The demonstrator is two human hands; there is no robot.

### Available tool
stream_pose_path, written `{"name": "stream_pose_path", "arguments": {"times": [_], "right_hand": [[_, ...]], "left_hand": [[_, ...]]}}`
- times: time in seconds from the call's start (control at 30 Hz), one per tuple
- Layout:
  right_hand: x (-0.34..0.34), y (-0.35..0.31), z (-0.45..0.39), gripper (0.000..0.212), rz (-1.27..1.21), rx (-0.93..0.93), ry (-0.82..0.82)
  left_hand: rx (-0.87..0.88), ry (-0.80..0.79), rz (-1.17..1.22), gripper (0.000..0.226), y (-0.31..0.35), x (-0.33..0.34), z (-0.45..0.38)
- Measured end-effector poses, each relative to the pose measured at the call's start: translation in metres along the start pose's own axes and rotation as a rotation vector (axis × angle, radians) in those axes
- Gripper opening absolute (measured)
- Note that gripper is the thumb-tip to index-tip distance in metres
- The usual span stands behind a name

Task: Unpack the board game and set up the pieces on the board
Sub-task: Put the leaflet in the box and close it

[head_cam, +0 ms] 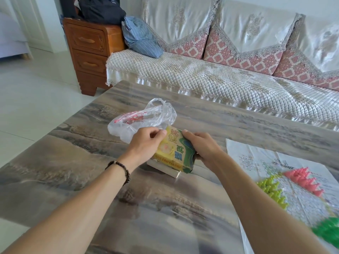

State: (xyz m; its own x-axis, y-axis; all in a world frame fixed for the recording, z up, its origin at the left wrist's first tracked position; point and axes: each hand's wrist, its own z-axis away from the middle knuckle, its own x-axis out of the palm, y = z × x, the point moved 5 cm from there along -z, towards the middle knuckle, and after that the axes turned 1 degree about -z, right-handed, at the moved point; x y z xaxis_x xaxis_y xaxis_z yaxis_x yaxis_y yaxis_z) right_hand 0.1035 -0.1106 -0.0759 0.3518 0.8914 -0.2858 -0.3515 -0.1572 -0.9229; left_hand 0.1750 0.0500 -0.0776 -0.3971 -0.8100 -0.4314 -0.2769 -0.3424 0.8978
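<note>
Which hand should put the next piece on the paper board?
Probably the right hand. The paper board with its pink pieces lies on that side. The left hand grips the game box nearer the plastic bag.

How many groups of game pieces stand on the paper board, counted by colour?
Pink group: 1
Yellow-green group: 1
Dark green group: 1
Total: 3 groups on the paper board. The single pieces are too blurred to count.
</note>
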Motion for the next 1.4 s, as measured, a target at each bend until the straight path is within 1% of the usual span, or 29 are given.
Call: {"name": "stream_pose_path", "arguments": {"times": [0.03,0.1,0.2,0.27,0.37,0.4,0.47,0.57,0.6,0.7,0.77,0.8,0.87,0.97,1.0,1.07,1.17,1.23,1.27,1.33,1.4], "right_hand": [[0.003,-0.001,-0.004,0.036,0.093,-0.017,0.019],[0.007,-0.001,-0.011,0.039,0.278,-0.048,0.051],[0.014,0.002,-0.019,0.045,0.406,-0.062,0.029],[0.017,0.004,-0.020,0.050,0.462,-0.080,0.023],[0.020,0.006,-0.018,0.053,0.577,-0.109,0.080],[0.021,0.007,-0.018,0.053,0.607,-0.121,0.098],[0.021,0.007,-0.017,0.052,0.653,-0.155,0.128],[0.020,0.009,-0.017,0.050,0.670,-0.199,0.154],[0.019,0.010,-0.017,0.050,0.672,-0.213,0.170],[0.017,0.010,-0.021,0.054,0.689,-0.226,0.215],[0.013,0.009,-0.024,0.059,0.633,-0.205,0.208],[0.010,0.008,-0.025,0.061,0.558,-0.175,0.199],[0.004,0.011,-0.027,0.062,0.406,-0.114,0.187],[0.000,0.014,-0.032,0.059,0.389,-0.093,0.223],[0.000,0.013,-0.033,0.059,0.403,-0.110,0.240],[0.000,0.010,-0.032,0.059,0.409,-0.166,0.274],[-0.003,0.012,-0.033,0.053,0.385,-0.199,0.344],[-0.006,0.015,-0.034,0.048,0.463,-0.174,0.399],[-0.005,0.016,-0.036,0.046,0.518,-0.147,0.401],[-0.005,0.022,-0.038,0.046,0.566,-0.064,0.347],[-0.007,0.027,-0.037,0.055,0.567,-0.009,0.283]], "left_hand": [[-0.035,0.002,-0.010,0.036,-0.004,-0.001,-0.004],[-0.104,0.004,-0.005,0.022,-0.012,-0.005,-0.011],[-0.132,-0.008,0.011,0.007,-0.022,-0.008,-0.019],[-0.122,-0.032,-0.017,0.010,-0.029,-0.009,-0.019],[-0.100,-0.119,-0.106,0.032,-0.037,-0.003,-0.014],[-0.091,-0.134,-0.145,0.035,-0.037,0.000,-0.011],[-0.074,-0.131,-0.178,0.033,-0.036,0.003,-0.006],[-0.049,-0.132,-0.140,0.022,-0.035,0.009,0.001],[-0.047,-0.141,-0.137,0.023,-0.034,0.011,0.002],[-0.037,-0.195,-0.200,0.047,-0.030,0.015,-0.002],[-0.024,-0.220,-0.243,0.052,-0.028,0.020,-0.007],[-0.017,-0.221,-0.249,0.052,-0.028,0.022,-0.010],[0.001,-0.214,-0.247,0.049,-0.027,0.028,-0.013],[0.061,-0.186,-0.262,0.033,-0.027,0.034,-0.021],[0.078,-0.165,-0.262,0.033,-0.026,0.034,-0.023],[0.102,-0.121,-0.253,0.042,-0.027,0.034,-0.028],[0.116,-0.074,-0.250,0.054,-0.029,0.036,-0.030],[0.114,-0.073,-0.305,0.055,-0.031,0.037,-0.033],[0.118,-0.077,-0.357,0.055,-0.031,0.038,-0.034],[0.137,-0.066,-0.493,0.054,-0.029,0.041,-0.033],[0.172,-0.007,-0.646,0.052,-0.024,0.043,-0.028]]}}
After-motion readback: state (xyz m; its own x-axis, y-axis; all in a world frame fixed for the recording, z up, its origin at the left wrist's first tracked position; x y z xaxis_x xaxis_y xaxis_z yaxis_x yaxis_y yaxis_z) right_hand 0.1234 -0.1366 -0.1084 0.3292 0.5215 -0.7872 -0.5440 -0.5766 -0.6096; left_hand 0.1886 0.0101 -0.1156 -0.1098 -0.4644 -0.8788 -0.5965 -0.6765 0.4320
